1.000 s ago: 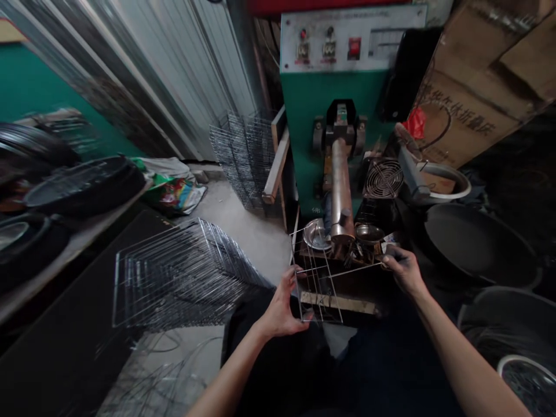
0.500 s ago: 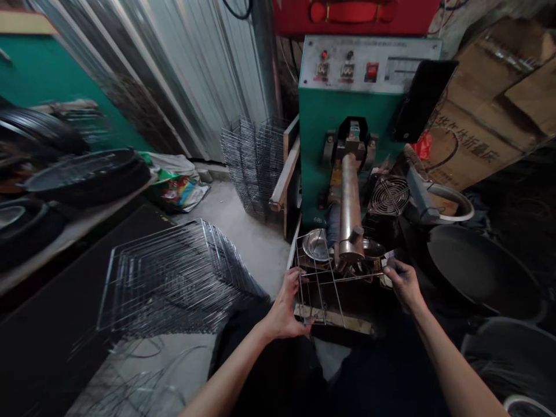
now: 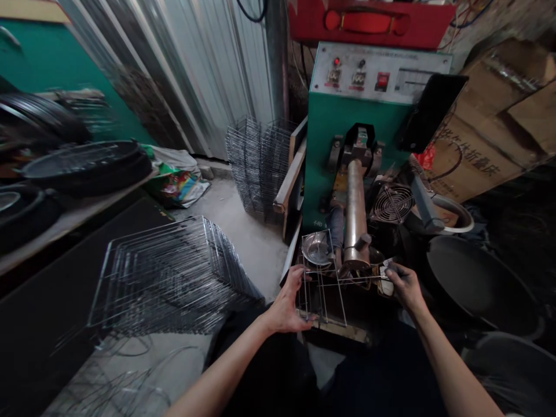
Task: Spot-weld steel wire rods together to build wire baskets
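My left hand (image 3: 287,302) is closed around the left edge of a small wire grid (image 3: 322,298), thumb below and fingers above. The grid stands tilted beneath the tip of a thick metal cylinder (image 3: 356,217), which juts from a green machine (image 3: 334,116). Between the fingertips of my right hand (image 3: 403,284) is the end of a thin metal wire (image 3: 362,280). This wire runs left, level, to the grid; whether it touches the grid's bars I cannot tell. A shiny metal bowl (image 3: 316,249) sits behind the grid.
A large stack of bent wire racks (image 3: 174,272) stands on the left, with another wire stack (image 3: 256,168) by the metal wall. Loose wires (image 3: 125,376) lie on the floor. Black pans (image 3: 478,284) are at right, near a fan grille (image 3: 393,202). A wooden bar (image 3: 290,176) sticks out beside the machine.
The view has shifted slightly, so the machine sits lower and further right. Both hands keep their holds; the wire and grid have shifted only slightly against the cylinder.
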The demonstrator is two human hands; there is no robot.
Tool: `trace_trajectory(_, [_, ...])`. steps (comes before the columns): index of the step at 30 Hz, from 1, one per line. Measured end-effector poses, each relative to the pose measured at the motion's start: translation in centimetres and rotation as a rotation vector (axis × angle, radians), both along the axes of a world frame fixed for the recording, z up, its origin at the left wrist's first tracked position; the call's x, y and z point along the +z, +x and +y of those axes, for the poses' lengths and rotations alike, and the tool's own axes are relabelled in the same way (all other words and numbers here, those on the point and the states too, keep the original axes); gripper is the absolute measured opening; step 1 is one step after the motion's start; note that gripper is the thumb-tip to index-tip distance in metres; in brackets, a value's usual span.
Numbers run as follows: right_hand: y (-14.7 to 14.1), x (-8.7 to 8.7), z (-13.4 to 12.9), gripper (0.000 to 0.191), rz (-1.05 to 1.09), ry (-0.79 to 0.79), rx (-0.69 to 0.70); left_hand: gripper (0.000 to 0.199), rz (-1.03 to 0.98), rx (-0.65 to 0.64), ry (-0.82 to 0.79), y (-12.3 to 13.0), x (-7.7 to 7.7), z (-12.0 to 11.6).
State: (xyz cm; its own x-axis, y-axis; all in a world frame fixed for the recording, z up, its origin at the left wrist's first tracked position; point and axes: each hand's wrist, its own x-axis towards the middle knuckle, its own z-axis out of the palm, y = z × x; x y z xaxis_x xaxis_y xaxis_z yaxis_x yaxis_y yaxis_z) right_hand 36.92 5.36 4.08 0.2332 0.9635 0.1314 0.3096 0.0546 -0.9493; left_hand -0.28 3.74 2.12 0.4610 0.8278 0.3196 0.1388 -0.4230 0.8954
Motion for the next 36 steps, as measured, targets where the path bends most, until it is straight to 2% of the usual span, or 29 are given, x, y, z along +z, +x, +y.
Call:
trace_trajectory(6, [0.0,0.5,0.0,0.058,-0.004,0.021,-0.037,0.114,-0.049,-0.023,-0.001,0.3,-0.3,0.1])
trace_trajectory(13, [-0.3,0.9,0.1,0.057,-0.002,0.034,-0.056,0.111,-0.059,-0.018,-0.02,0.6,0.2,0.0])
trace_trajectory(36, [0.3,1.4,0.4,0.059,-0.046,0.006,0.002,0.114,0.004,0.006,0.066,0.6,0.3,0.8])
